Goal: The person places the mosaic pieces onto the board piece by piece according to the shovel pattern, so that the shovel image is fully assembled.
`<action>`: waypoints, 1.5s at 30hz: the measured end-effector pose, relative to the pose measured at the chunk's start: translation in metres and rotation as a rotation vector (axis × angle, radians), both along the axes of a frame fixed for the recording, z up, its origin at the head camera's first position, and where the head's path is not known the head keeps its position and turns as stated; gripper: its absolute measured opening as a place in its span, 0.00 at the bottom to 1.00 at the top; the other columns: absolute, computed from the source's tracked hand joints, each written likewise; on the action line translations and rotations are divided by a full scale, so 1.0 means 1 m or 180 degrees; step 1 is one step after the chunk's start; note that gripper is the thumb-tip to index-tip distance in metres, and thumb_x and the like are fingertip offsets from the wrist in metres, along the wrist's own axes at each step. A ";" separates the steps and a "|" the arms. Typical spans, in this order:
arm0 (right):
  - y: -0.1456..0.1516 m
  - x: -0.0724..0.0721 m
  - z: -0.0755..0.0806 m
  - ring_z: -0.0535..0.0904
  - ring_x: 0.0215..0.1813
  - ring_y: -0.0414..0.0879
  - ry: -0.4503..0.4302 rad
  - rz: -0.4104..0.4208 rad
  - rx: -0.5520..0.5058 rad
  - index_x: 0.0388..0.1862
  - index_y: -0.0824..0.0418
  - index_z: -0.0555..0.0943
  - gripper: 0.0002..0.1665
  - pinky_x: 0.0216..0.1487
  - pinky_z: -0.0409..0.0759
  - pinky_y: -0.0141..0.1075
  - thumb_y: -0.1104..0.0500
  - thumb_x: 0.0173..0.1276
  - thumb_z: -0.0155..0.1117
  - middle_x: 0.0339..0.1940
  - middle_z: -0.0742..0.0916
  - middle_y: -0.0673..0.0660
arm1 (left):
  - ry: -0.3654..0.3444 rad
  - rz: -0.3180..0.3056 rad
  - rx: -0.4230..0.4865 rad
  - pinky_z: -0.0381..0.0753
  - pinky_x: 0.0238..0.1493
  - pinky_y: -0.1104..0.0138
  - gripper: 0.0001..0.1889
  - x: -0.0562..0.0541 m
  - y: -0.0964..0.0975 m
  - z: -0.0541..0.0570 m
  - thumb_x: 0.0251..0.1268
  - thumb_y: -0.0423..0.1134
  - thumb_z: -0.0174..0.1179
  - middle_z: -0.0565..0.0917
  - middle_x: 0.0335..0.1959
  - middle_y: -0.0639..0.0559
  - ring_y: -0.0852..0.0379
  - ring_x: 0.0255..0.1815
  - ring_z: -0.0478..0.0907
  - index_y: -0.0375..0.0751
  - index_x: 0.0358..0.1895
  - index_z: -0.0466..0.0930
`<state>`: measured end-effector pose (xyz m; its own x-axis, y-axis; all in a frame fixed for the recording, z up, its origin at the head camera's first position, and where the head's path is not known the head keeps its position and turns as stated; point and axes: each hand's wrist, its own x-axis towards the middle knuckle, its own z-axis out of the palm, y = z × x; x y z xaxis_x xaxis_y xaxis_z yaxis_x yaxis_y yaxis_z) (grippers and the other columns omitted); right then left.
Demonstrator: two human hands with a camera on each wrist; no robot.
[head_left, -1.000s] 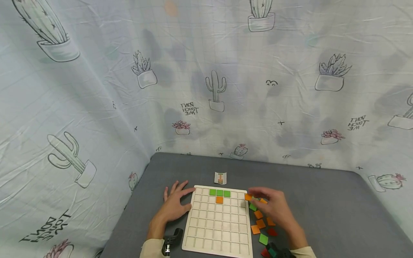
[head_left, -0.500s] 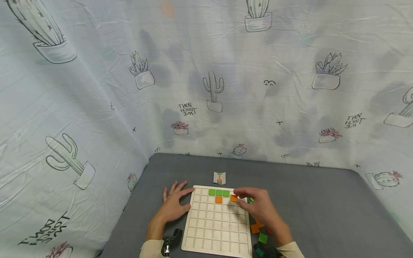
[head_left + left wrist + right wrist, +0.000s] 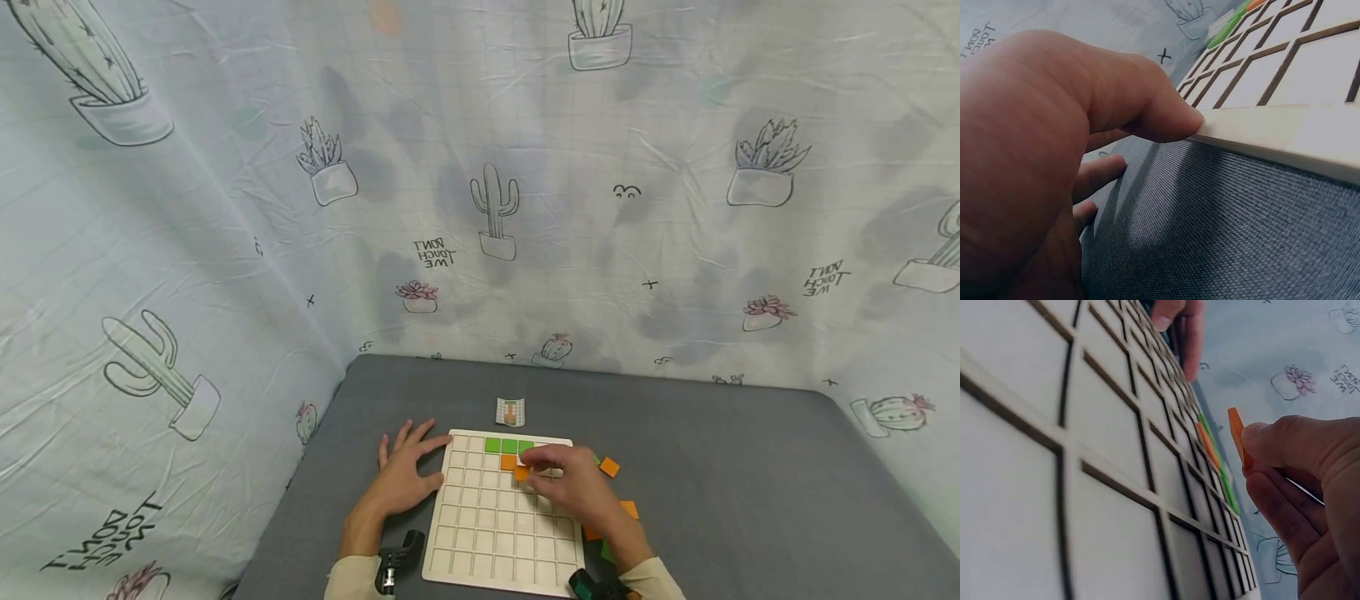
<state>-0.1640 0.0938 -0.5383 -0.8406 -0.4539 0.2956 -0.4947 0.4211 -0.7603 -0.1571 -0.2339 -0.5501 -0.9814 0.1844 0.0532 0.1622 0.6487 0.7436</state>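
My right hand (image 3: 576, 485) pinches an orange square tile (image 3: 521, 473) between thumb and fingers, over the upper part of a pale wooden grid board (image 3: 495, 533). In the right wrist view the pinched tile (image 3: 1235, 432) appears edge-on, held above the grid. Three green tiles (image 3: 509, 446) sit in a row in the board's top cells, the rightmost partly behind my fingers. Below the middle one lies another orange tile (image 3: 507, 462). My left hand (image 3: 405, 477) is spread on the table, its thumb (image 3: 1175, 122) touching the board's left edge.
A small printed card (image 3: 511, 412) with a coloured grid pattern lies behind the board. To the right, loose orange (image 3: 610, 467) and green tiles are partly hidden by my right arm. A dark grey cloth (image 3: 750, 483) covers the table, with a cactus-print curtain (image 3: 555, 208) behind.
The right hand has carried the orange tile leftward from the loose tiles at the board's right edge to near the orange tile in the grid. The left hand stays in place.
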 end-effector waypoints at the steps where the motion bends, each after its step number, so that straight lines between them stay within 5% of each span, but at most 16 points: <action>1: -0.001 0.000 -0.001 0.93 0.48 0.46 -0.0008 -0.0006 -0.0003 0.56 0.59 0.93 0.17 0.52 0.93 0.42 0.66 0.69 0.79 0.51 0.95 0.53 | 0.0000 -0.0003 -0.0003 0.24 0.82 0.26 0.32 0.000 0.000 0.000 0.62 0.32 0.70 0.66 0.87 0.38 0.27 0.91 0.44 0.51 0.73 0.84; 19: -0.023 -0.003 -0.012 0.93 0.45 0.44 0.0554 0.0028 0.0170 0.52 0.62 0.93 0.19 0.45 0.93 0.37 0.71 0.61 0.82 0.49 0.96 0.54 | 0.0074 0.0002 -0.0043 0.25 0.81 0.26 0.33 -0.001 0.001 -0.001 0.61 0.31 0.69 0.66 0.86 0.37 0.26 0.91 0.45 0.49 0.72 0.85; 45: -0.021 0.001 -0.008 0.94 0.48 0.46 0.0799 0.0054 0.0337 0.53 0.62 0.93 0.20 0.48 0.92 0.37 0.69 0.62 0.82 0.49 0.96 0.54 | 0.0064 -0.0023 -0.0095 0.26 0.81 0.26 0.32 0.000 0.002 0.002 0.63 0.32 0.69 0.65 0.87 0.36 0.26 0.90 0.45 0.48 0.73 0.84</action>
<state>-0.1630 0.0732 -0.5465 -0.7390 -0.5068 0.4439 -0.6698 0.4817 -0.5651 -0.1572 -0.2323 -0.5485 -0.9788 0.1932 0.0673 0.1816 0.6692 0.7205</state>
